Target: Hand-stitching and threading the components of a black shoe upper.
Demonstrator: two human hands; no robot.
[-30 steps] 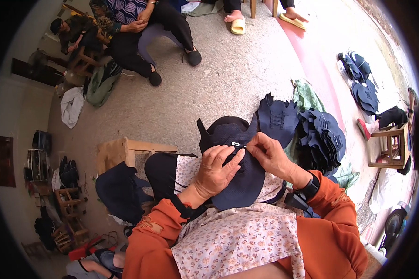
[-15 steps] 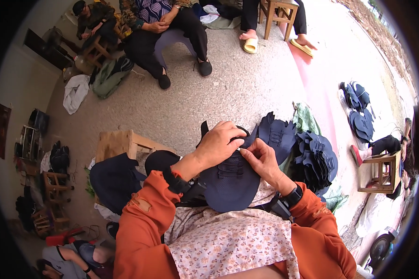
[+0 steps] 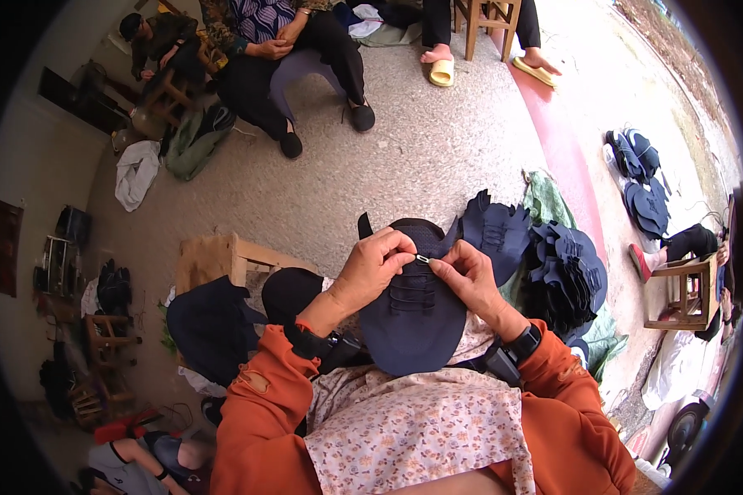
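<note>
A dark navy shoe upper [image 3: 413,334] with crisscrossed dark laces rests over my lap, its rounded toe toward me. Above the lacing, a small pale oval loop [image 3: 422,258] sits between the fingertips of both hands. My left hand [image 3: 371,268] pinches at its left side, thumb and forefinger together. From the other side my right hand [image 3: 470,276] is closed in a pinch at the loop's right end. Whether lace runs through the loop is too small to tell.
Stacked shoe uppers [image 3: 561,276] lie close on my right, over green cloth [image 3: 549,198]. A wooden stool [image 3: 210,260] stands at left, with a navy piece [image 3: 210,326] before it. Seated people are around; one wears black shoes [image 3: 362,117]. More uppers [image 3: 644,206] lie far right.
My left hand has come down and left from the upper's top opening, uncovering it. Both hands' fingertips now meet at the pale loop, which shows more plainly.
</note>
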